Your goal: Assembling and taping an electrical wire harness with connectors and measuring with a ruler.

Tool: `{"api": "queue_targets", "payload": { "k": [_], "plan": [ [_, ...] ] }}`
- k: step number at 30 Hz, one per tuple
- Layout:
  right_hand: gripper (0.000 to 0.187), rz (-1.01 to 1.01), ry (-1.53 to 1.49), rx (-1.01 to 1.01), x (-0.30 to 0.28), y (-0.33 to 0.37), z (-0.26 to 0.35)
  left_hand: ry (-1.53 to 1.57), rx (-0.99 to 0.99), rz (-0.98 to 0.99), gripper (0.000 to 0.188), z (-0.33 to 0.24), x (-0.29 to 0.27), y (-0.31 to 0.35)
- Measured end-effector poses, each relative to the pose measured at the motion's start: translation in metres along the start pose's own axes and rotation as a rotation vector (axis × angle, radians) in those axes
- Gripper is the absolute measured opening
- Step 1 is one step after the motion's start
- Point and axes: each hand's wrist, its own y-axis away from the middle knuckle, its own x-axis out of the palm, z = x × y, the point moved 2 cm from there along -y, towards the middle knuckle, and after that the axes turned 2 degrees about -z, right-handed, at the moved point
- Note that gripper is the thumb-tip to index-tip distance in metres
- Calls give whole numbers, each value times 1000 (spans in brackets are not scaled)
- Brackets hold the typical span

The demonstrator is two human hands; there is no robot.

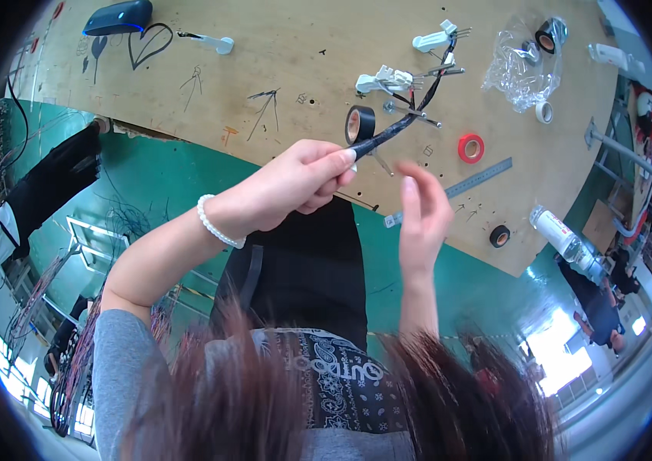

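My left hand, with a white bead bracelet at the wrist, is closed around the near end of a wire harness wrapped in black tape. From there the harness runs up and right past metal pegs to white connectors and another white holder. A roll of black tape stands against the harness, just beyond my left fingers. To the right of the harness end, my right hand is raised with thumb and fingers apart, fingertips slightly blurred, nothing seen in it.
On the wooden board lie a red tape roll, a steel ruler, a small black tape roll and a clear plastic bag. A plastic bottle is at the right edge. Other people stand farther off at both sides.
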Motion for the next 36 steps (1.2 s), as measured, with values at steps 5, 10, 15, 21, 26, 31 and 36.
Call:
{"api": "queue_targets", "payload": {
  "k": [5, 10, 15, 21, 26, 31, 36],
  "plan": [
    [55, 515, -545, -5, 36, -66, 0, 264, -121, 58, 30, 2, 2, 0],
    [42, 840, -436, 18, 29, -89, -10, 313, -105, 62, 28, 2, 2, 2],
    [35, 762, -128, 60, 13, -89, 10, 103, 13, -84, 28, 14, -3, -1],
    [33, 766, -136, 185, 4, -90, 1, 181, 12, -17, 29, 13, -4, -4],
    [42, 658, -311, 396, -15, -60, 31, -574, 583, -303, 32, 28, 9, -6],
    [39, 520, -359, 356, -14, -41, 20, -563, 398, -313, 30, 36, 19, -6],
    [39, 237, -438, 260, 34, -45, 8, -504, 427, -315, 31, 30, 28, 0]
  ]
}}
